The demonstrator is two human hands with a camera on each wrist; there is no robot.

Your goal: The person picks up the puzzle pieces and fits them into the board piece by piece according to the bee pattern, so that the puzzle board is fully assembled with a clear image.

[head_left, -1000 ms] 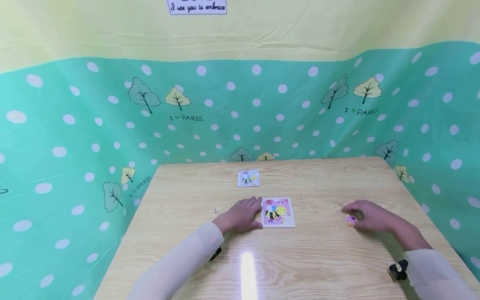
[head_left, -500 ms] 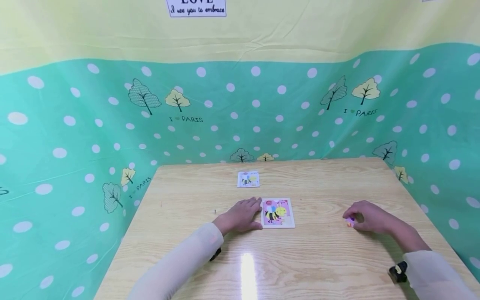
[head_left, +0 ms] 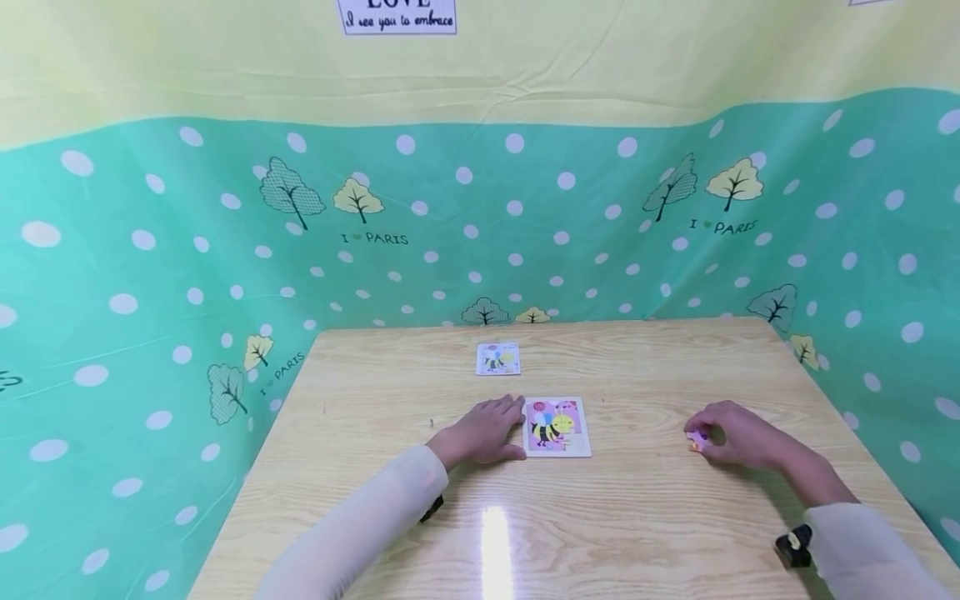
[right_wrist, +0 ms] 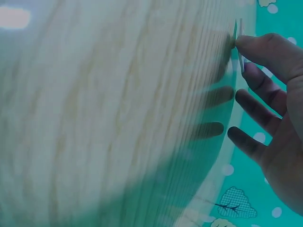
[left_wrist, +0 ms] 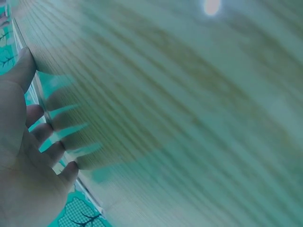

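Observation:
A square bee puzzle [head_left: 557, 427] with a white border lies on the table, a few gaps showing on its right side. At its left edge rests my left hand [head_left: 491, 429], thumb at the lower corner and fingertips at the upper one; the left wrist view shows these fingers spread and touching down. Off to the right, my right hand [head_left: 738, 437] pinches a small pink and orange puzzle piece [head_left: 697, 440] between thumb and index finger. Seen edge-on in the right wrist view, the piece [right_wrist: 242, 59] stands tilted up, and the other fingers are loosely extended.
Behind the puzzle lies a smaller card [head_left: 498, 358] with the same bee picture. The wooden table [head_left: 630, 525] ends at a green dotted cloth [head_left: 420, 267] hanging behind and at both sides. A light streak [head_left: 497, 550] reflects near the front.
My right thumb and index finger have closed on the puzzle piece, which has tipped up from the table between them. The left hand and the bee puzzle have stayed put.

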